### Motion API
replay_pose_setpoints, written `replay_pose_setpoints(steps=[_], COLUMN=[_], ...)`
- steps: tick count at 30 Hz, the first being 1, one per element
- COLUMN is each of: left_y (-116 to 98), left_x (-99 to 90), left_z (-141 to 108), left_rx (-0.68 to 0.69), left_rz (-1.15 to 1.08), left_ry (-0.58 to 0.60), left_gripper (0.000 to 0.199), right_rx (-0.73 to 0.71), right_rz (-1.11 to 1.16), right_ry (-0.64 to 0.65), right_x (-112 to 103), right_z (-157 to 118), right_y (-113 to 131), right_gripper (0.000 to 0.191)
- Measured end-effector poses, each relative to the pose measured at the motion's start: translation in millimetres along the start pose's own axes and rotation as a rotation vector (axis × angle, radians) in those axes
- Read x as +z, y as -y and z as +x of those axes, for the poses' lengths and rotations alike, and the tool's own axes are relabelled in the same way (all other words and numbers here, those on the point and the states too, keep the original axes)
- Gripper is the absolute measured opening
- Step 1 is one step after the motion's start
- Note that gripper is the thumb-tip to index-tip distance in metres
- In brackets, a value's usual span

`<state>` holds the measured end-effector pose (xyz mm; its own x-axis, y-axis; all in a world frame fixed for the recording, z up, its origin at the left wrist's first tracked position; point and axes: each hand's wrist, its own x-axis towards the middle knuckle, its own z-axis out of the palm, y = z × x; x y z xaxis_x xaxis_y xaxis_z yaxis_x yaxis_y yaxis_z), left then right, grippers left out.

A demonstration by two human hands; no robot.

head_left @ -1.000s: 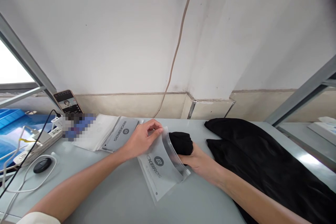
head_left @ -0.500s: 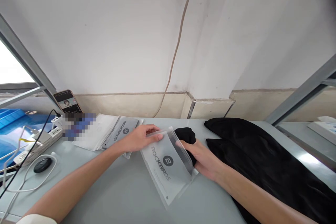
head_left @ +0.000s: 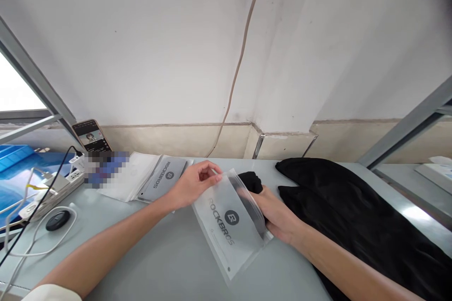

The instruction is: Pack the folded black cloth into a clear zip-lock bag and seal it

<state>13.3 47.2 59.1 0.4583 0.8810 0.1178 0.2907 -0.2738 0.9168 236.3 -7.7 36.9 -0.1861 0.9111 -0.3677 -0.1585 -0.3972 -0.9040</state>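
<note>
My left hand (head_left: 192, 184) sits just left of the frame's centre, thumb and forefinger pinched on the upper corner of a frosted zip bag (head_left: 231, 221) printed with ROCKBROS and a round logo. The bag lies slantwise across the middle of the frame, its mouth turned toward the upper right and its closed end toward the lower middle, resting on the grey table (head_left: 169, 258). My right hand (head_left: 277, 214), right of centre, is closed round a folded black cloth (head_left: 250, 181); my fingers reach into the bag's mouth and show as a dark blur through the plastic, while the far end of the cloth sticks out above the bag's top edge. How far the cloth sits inside I cannot tell. Just right of my right hand, a large pile of black fabric (head_left: 353, 216) spreads from the middle right toward the lower right corner. Left of my left hand, nearly touching it, a stack of flat bags (head_left: 155, 179) of the same kind lies fanned out. Further toward the left edge are a phone (head_left: 91, 135) leaning against the wall, a white power strip (head_left: 52, 187) with cables, and a small black round puck (head_left: 57, 220) on a white cord.
</note>
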Motion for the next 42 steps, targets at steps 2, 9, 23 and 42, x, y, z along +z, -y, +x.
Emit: replay_pose_setpoints(steps=[2, 9, 23, 42], left_y=[4.3, 8.0, -4.1, 7.0], left_x=[1.6, 12.6, 33.8, 29.0], left_z=[-1.0, -28.0, -46.7, -55.4], left_rx=[0.004, -0.295, -0.359, -0.493], left_rz=[-0.032, -0.445, -0.732, -1.031], left_ry=[-0.151, -0.360, -0.089, 0.033], left_gripper=[0.034, 0.060, 0.056, 0.038], right_rx=[0.004, -0.022, 0.042, 0.044], right_rz=[0.058, 0.148, -0.044, 0.161], right_ry=[0.025, -0.053, 0.077, -0.050], right_x=[-1.2, -5.9, -2.8, -0.3], right_z=[1.2, 2.2, -5.8, -1.7], right_y=[-1.1, 2.4, 7.8, 0.8], right_gripper=[0.041, 0.039, 0.046, 0.044])
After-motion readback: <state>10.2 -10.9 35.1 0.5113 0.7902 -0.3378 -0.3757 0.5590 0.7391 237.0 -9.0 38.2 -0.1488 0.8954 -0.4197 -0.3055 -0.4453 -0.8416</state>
